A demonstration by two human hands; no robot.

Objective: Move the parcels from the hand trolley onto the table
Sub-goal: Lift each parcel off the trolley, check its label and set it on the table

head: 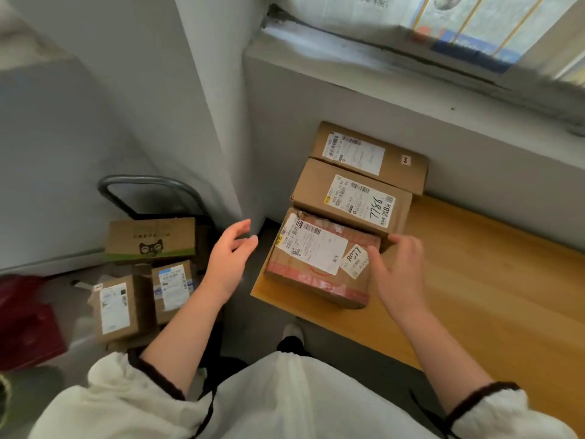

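Note:
Three cardboard parcels lie in a row on the wooden table (474, 280): a red-taped parcel (316, 277) nearest me, a parcel marked 7786 (351, 201) behind it, and a third parcel (370, 153) against the wall. My right hand (399, 270) hovers open at the red-taped parcel's right edge, its fingers touching or just off it. Open and empty, my left hand (229, 255) hangs in the air left of that parcel. On the hand trolley (148, 191) at the lower left stand a green-striped box (152, 239) and two smaller labelled parcels (115, 307) (172, 288).
A grey wall pillar (215, 122) stands between trolley and table. A window sill (411, 77) runs above the table's far side. A dark red bag (25, 318) lies on the floor at the far left. My shoe (292, 331) shows beside the table's front edge.

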